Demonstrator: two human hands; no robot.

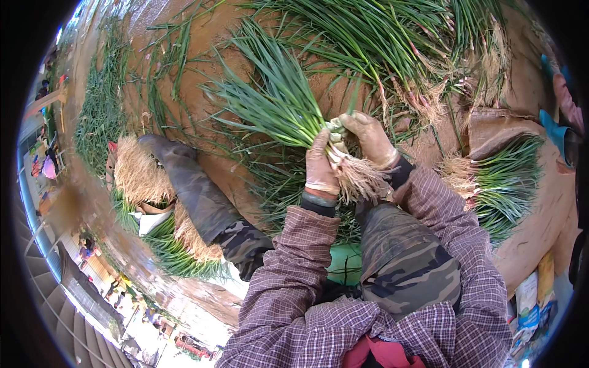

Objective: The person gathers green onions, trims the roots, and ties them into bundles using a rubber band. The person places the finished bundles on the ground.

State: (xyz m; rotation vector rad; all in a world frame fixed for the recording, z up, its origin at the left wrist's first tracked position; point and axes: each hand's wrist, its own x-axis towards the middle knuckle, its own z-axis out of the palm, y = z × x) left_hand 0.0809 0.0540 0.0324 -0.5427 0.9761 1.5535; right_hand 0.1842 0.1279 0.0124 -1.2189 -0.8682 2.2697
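My left hand (321, 165), in a thin soiled glove, grips a bunch of green garlic (287, 112) around its pale stems. The leaves fan toward the upper left, and the long pale roots (361, 177) hang over my right knee. Close beside the stems is my gloved right hand (368, 138), its thumb and fingers pinched together. A single green leaf (354, 95) sticks up from those fingertips. Short cut stem ends (335, 131) show between the two hands. Part of the right palm is hidden from view.
A large heap of green garlic (368, 37) lies ahead. Rooted bundles stand at left (142, 170) and right (494, 184). Loose leaves (99, 110) litter the muddy ground (221, 46). My camouflage-clad legs (405, 253) flank the work. Another person's blue boot (557, 135) shows at far right.
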